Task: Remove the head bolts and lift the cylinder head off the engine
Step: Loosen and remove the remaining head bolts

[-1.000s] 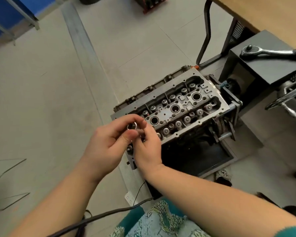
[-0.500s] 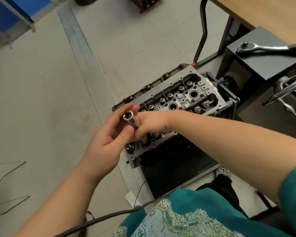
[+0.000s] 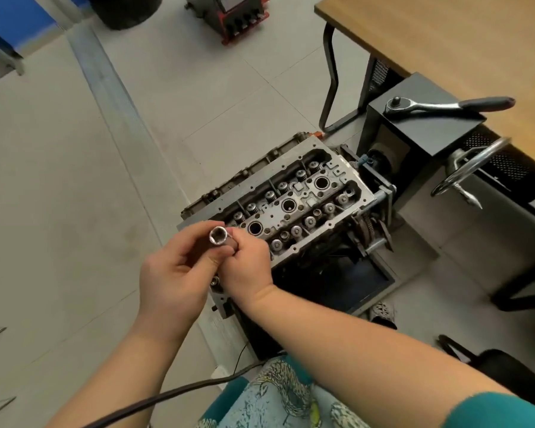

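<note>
Head view: both hands meet just left of frame centre, over the near end of the cylinder head [image 3: 294, 205]. The left hand [image 3: 173, 276] and the right hand [image 3: 249, 267] are both curled round a long socket [image 3: 219, 237], its open mouth turned up toward the camera and its body slanting down and right between the fingers. The cylinder head sits on the engine on its stand, its long axis running from the hands up toward the right of the frame, so the bolt recesses lie beyond and to the right of the socket. The ratchet wrench [image 3: 445, 105] lies on a black box [image 3: 426, 131] at upper right, well apart; the right hand is the nearer to it, by my reading.
</note>
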The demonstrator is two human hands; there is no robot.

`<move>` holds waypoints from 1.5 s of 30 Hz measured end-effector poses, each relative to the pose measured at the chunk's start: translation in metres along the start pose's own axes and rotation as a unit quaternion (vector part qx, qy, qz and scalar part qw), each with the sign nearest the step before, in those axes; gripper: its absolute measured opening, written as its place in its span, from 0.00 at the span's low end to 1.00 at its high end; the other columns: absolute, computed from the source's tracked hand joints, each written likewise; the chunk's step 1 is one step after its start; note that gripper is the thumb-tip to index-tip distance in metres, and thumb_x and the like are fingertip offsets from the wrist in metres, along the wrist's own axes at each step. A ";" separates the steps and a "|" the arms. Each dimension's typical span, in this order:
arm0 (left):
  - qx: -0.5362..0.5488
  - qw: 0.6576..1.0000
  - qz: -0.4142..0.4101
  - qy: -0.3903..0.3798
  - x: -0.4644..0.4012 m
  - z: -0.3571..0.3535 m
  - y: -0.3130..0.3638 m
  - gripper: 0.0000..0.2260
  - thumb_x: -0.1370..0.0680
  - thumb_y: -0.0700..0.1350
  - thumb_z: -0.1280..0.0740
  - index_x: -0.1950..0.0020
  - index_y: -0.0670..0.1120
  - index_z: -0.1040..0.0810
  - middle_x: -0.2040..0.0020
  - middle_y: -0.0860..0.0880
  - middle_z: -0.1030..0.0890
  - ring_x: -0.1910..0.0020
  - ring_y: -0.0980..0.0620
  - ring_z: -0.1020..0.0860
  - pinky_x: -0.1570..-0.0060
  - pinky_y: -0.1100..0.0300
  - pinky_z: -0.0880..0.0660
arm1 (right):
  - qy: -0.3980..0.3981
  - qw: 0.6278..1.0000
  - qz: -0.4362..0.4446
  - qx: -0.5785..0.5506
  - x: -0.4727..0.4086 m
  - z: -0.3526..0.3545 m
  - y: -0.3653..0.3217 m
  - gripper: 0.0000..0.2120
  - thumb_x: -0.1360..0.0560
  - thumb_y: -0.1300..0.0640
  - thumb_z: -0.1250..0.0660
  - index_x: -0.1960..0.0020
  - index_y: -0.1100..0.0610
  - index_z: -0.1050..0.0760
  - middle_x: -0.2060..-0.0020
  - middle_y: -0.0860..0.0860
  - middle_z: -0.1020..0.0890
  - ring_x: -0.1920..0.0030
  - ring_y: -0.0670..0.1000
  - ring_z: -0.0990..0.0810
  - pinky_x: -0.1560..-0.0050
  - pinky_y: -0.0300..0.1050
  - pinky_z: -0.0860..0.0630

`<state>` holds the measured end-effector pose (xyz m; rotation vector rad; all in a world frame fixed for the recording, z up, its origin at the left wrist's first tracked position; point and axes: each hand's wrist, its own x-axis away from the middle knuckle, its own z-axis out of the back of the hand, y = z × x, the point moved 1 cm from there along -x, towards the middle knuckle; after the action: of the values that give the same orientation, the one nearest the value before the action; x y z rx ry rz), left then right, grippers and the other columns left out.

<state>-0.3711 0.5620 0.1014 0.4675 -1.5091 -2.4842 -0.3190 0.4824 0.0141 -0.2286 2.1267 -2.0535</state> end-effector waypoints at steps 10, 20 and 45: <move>-0.010 0.987 0.010 -0.160 -0.002 0.018 0.003 0.19 0.18 0.50 0.35 0.27 0.57 0.23 0.31 0.54 0.19 0.30 0.49 0.22 0.34 0.53 0.23 | -0.441 0.893 -0.039 0.074 -0.054 0.029 -0.016 0.10 0.33 0.44 0.32 0.73 0.37 0.26 0.78 0.37 0.29 0.76 0.39 0.30 0.73 0.30 0.33; -0.174 0.980 -0.069 0.064 0.004 -0.004 0.009 0.11 0.23 0.47 0.25 0.40 0.51 0.15 0.49 0.56 0.13 0.51 0.58 0.15 0.49 0.60 0.19 | 0.031 0.995 -0.069 0.065 0.000 -0.012 0.011 0.10 0.27 0.49 0.36 0.66 0.47 0.31 0.69 0.47 0.25 0.66 0.44 0.29 0.63 0.50 0.29; -0.061 0.998 -0.028 0.003 -0.001 0.002 0.015 0.15 0.26 0.50 0.27 0.42 0.66 0.17 0.48 0.61 0.13 0.48 0.54 0.14 0.46 0.62 0.20 | 0.046 0.998 -0.016 0.043 0.011 -0.007 -0.009 0.05 0.24 0.47 0.36 0.54 0.46 0.25 0.58 0.45 0.19 0.55 0.51 0.20 0.54 0.52 0.23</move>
<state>-0.3706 0.5568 0.1161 0.5017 -1.3487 -2.5959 -0.3311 0.4867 0.0228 -0.1595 2.0939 -2.2078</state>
